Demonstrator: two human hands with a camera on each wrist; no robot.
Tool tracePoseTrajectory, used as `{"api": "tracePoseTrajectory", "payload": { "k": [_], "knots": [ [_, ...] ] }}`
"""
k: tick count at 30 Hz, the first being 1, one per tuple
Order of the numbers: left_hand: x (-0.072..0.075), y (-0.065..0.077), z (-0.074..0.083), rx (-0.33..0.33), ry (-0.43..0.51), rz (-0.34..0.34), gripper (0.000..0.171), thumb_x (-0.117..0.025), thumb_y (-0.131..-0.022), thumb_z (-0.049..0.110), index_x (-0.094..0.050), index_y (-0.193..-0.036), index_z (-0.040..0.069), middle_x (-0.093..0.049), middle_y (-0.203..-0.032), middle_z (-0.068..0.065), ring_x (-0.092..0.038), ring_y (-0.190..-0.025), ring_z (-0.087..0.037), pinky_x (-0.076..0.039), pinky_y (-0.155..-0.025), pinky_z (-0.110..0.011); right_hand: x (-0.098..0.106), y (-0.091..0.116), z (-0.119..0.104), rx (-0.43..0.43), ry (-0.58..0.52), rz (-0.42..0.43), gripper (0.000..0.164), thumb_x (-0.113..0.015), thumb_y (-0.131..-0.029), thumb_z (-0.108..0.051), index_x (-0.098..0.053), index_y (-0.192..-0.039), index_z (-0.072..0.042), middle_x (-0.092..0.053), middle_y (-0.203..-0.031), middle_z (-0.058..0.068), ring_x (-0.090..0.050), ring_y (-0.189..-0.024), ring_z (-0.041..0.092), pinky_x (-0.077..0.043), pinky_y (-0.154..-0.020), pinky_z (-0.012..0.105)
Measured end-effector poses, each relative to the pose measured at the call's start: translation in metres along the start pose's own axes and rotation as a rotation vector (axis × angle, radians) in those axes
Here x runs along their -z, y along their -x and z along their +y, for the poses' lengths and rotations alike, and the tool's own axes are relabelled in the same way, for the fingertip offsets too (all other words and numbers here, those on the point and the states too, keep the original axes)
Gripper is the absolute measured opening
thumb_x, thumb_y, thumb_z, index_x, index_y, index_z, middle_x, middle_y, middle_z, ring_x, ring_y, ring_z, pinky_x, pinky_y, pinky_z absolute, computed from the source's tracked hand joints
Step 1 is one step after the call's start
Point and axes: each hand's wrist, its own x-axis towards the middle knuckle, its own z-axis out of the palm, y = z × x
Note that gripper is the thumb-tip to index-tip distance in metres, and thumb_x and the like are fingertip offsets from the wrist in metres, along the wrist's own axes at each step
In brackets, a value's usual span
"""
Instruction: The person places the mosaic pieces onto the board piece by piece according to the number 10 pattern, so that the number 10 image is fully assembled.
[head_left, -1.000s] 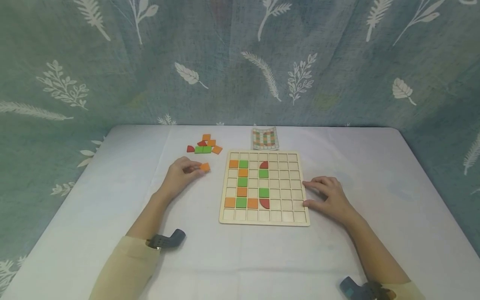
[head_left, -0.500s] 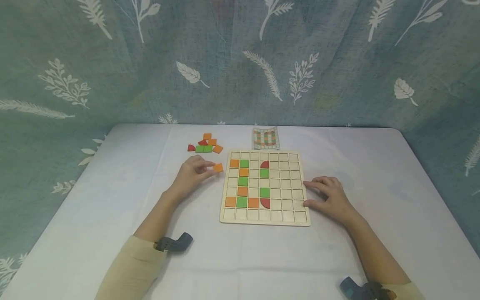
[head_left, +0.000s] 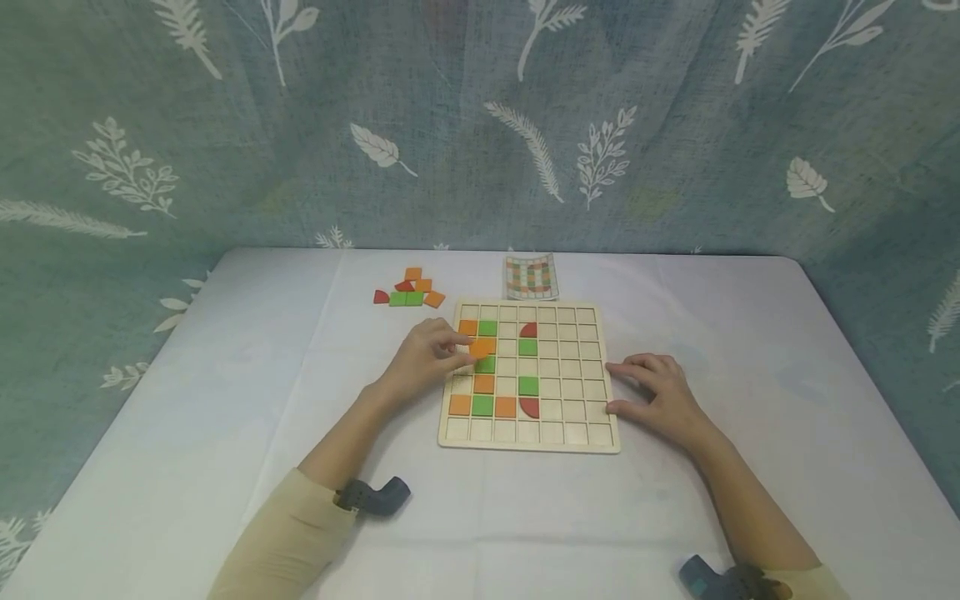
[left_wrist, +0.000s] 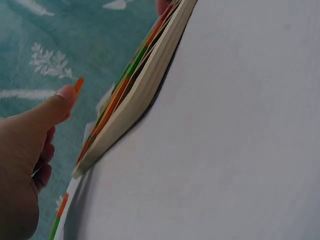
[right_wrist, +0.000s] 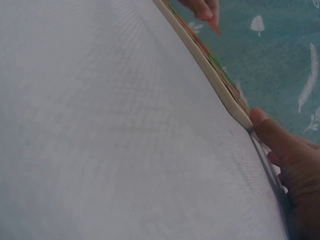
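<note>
My left hand (head_left: 425, 357) pinches an orange square tile (head_left: 482, 347) between thumb and fingertips, above the left part of a wooden grid board (head_left: 570, 442). In the left wrist view the tile (left_wrist: 77, 89) is seen edge-on, raised over the board. Green tiles (head_left: 528, 386), orange tiles and red quarter-round tiles (head_left: 529, 407) sit in several of the board's cells. My right hand (head_left: 660, 393) touches the board's right edge with thumb and fingertips, its fingers lightly bent. In the right wrist view the thumb (right_wrist: 260, 117) lies at the board's edge.
Left of the board's far corner lies a loose group of orange, red and green tiles (head_left: 406, 298). A small pattern card (head_left: 530, 277) with a printed coloured grid lies behind the board. White cloth (head_left: 525, 533) covers the table, and a leaf-patterned curtain (head_left: 450, 125) hangs behind it.
My left hand has moved right with the orange tile, from the cloth left of the board to over its left columns. The right hand has stayed at the board's edge.
</note>
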Motion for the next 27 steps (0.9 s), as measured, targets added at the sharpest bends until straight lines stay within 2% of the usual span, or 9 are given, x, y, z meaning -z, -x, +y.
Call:
{"api": "tracePoseTrajectory", "payload": {
  "k": [6, 11, 16, 20, 27],
  "knots": [
    [-0.017, 0.002, 0.021, -0.062, 0.008, -0.039, 0.027, -0.076, -0.079, 0.031, -0.073, -0.099, 0.013, -0.055, -0.080, 0.006, -0.045, -0.080, -0.012, -0.039, -0.073, -0.030, 0.000, 0.000, 0.001, -0.006, 0.007, -0.003, 0.057, -0.084, -0.066, -0.028, -0.066, -0.117, -0.011, -0.056, -0.112, 0.010, -0.042, -0.107, 0.028, -0.028, -0.089, 0.046],
    [-0.029, 0.006, 0.035, -0.141, -0.004, -0.072, 0.026, -0.077, -0.077, 0.031, -0.073, -0.098, 0.015, -0.053, -0.078, 0.008, -0.044, -0.077, -0.010, -0.037, -0.074, -0.029, -0.001, -0.001, 0.001, 0.004, 0.014, 0.003, 0.057, -0.084, -0.066, -0.028, -0.066, -0.117, -0.011, -0.057, -0.112, 0.010, -0.042, -0.107, 0.028, -0.029, -0.090, 0.046],
    [-0.041, 0.011, 0.047, -0.170, 0.008, -0.107, 0.027, -0.078, -0.077, 0.031, -0.073, -0.098, 0.016, -0.053, -0.077, 0.013, -0.043, -0.076, -0.006, -0.036, -0.074, -0.027, -0.002, -0.001, 0.002, 0.006, 0.020, -0.004, 0.057, -0.084, -0.066, -0.028, -0.066, -0.118, -0.011, -0.056, -0.113, 0.011, -0.042, -0.107, 0.028, -0.029, -0.090, 0.045],
    [-0.051, 0.012, 0.056, -0.221, 0.018, -0.121, 0.027, -0.078, -0.077, 0.031, -0.074, -0.097, 0.015, -0.053, -0.073, 0.013, -0.044, -0.069, -0.005, -0.037, -0.073, -0.025, -0.001, 0.000, 0.003, -0.005, 0.033, -0.014, 0.057, -0.083, -0.068, -0.028, -0.065, -0.119, -0.011, -0.056, -0.114, 0.011, -0.041, -0.108, 0.029, -0.028, -0.090, 0.047],
    [-0.063, 0.015, 0.065, -0.271, -0.089, -0.108, 0.027, -0.077, -0.076, 0.036, -0.074, -0.095, 0.017, -0.052, -0.073, 0.011, -0.042, -0.070, -0.004, -0.035, -0.074, -0.025, -0.001, 0.000, 0.000, -0.018, 0.042, -0.026, 0.055, -0.082, -0.069, -0.030, -0.064, -0.119, -0.011, -0.056, -0.114, 0.012, -0.042, -0.108, 0.030, -0.029, -0.090, 0.048]
  ]
}}
